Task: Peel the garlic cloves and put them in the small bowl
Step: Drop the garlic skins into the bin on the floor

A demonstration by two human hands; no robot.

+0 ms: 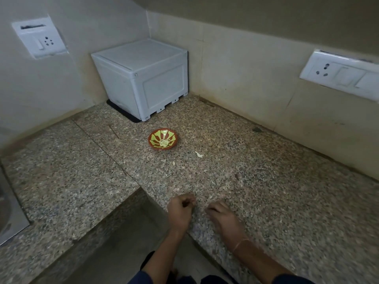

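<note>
A small red and yellow-green patterned bowl [163, 141] sits on the speckled granite counter [256, 181], well beyond my hands. Pale peeled garlic [164, 142] lies in its middle. Two bits of white garlic skin [199, 154] lie on the counter to the right of the bowl and in front of it. My left hand [180, 212] rests at the counter's front edge with the fingers curled into a loose fist; whether it holds a clove is hidden. My right hand [222, 217] lies palm down beside it, fingers curled under, nothing visible in it.
A white box-shaped appliance [143, 76] stands in the back corner on a dark mat. Switch and socket plates are on the left wall [40, 38] and the right wall [340, 73]. A steel sink edge [8, 212] shows at far left. The counter wraps in an L around me.
</note>
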